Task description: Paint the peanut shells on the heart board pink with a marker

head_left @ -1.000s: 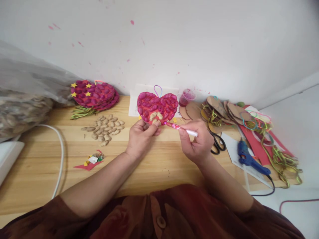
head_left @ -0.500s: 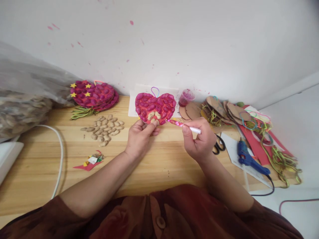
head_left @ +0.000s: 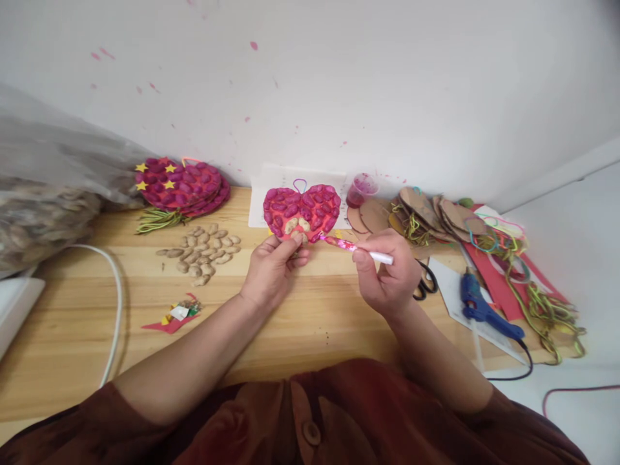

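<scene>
My left hand (head_left: 274, 265) is closed on the lower edge of a heart-shaped peanut craft (head_left: 303, 205), its thumb in front. Magenta paint covers most of the peanuts glued on it; a few near my thumb are bare tan. A purple loop sticks up from its top. In my right hand (head_left: 390, 271) is a paintbrush (head_left: 356, 247) with a white handle end and paint-smeared shaft. Its tip touches the heart's lower right edge. Behind the brush stands a clear plastic cup (head_left: 362, 189) with magenta paint inside.
Loose peanuts (head_left: 206, 248) and paper scraps (head_left: 179, 314) lie left, near finished peanut crafts (head_left: 181, 184) and a bag of peanuts (head_left: 46, 219). On the right are cardboard pieces (head_left: 421, 210), black scissors (head_left: 426, 281), a blue glue gun (head_left: 487, 310) and green cords (head_left: 547, 307).
The brush tip has shifted slightly left and down along the heart's lower edge. My left hand has tipped the heart back a little and moved slightly left.
</scene>
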Motion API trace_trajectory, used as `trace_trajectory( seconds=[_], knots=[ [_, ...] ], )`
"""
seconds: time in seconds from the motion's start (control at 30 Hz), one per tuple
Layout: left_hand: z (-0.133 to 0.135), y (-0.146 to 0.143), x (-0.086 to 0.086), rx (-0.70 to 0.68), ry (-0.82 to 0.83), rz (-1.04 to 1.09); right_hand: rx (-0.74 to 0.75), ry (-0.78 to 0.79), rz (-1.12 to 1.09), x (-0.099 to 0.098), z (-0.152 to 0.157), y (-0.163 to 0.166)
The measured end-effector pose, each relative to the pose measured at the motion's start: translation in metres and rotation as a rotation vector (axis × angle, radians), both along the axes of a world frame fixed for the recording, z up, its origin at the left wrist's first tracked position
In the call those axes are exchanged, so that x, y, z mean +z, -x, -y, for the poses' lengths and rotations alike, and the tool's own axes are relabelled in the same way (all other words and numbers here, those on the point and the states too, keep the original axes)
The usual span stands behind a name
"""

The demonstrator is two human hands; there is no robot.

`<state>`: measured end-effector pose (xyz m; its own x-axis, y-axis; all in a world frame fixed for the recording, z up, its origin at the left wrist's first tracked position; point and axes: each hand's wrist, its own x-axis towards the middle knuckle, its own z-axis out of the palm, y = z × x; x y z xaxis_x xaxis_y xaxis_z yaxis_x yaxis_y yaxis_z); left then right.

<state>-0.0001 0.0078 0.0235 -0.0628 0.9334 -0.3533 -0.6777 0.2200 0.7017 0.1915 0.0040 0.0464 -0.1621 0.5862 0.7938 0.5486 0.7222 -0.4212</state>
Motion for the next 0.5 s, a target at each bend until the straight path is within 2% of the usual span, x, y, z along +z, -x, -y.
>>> trace_trajectory(
  seconds=[0.23, 0.4, 0.5],
  knots=[
    [-0.0006, 0.0013, -0.0003, -0.031, 0.018, 0.043, -0.047, -0.004, -0.005, 0.0016, -0.0012, -0.0033],
    [-0.0012, 0.0016, -0.0005, -0.035, 0.018, 0.059, 0.028, -0.002, -0.050, 0.0018, -0.0004, -0.0009],
    [-0.0010, 0.0013, -0.0003, -0.026, 0.003, 0.045, 0.006, -0.006, -0.018, 0.0013, -0.0002, -0.0003]
  ],
)
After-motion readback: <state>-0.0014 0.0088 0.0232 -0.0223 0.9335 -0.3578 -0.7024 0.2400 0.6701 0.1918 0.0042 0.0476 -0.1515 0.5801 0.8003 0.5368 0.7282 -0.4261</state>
